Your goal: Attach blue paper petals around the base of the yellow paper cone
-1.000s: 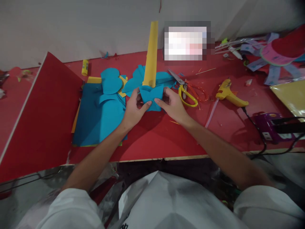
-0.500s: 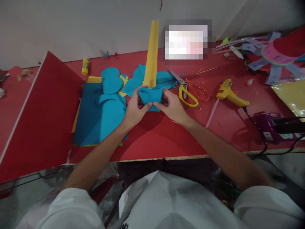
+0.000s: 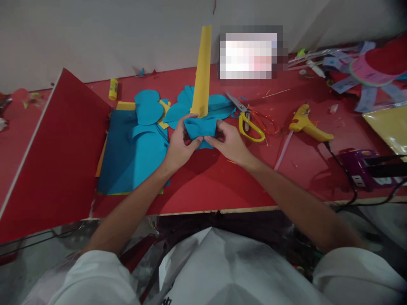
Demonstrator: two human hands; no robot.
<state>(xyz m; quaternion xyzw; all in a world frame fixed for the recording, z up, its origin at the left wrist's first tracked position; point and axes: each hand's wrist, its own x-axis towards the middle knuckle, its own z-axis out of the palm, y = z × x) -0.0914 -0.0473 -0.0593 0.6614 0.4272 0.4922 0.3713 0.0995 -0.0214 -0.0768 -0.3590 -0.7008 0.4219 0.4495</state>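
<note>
A folded blue piece (image 3: 201, 127) is held between both hands above the red table, its lower edge pinched under the thumbs. My left hand (image 3: 182, 142) grips its left side, and my right hand (image 3: 229, 142) grips its right side; the thumb tips nearly meet at the middle. Some fingers are hidden behind the piece. Just beyond it stands a long yellow strip (image 3: 202, 72), its lower end close to the blue piece. Blue petal-like cutouts (image 3: 219, 106) lie behind the hands.
Yellow-handled scissors (image 3: 252, 129) and red-handled scissors (image 3: 265, 123) lie right of my hands. Farther right are a yellow glue gun (image 3: 310, 126) and a purple power block (image 3: 359, 165). Blue sheets (image 3: 119, 148), a glue stick (image 3: 113, 89) and an upright red board (image 3: 57, 156) are at left.
</note>
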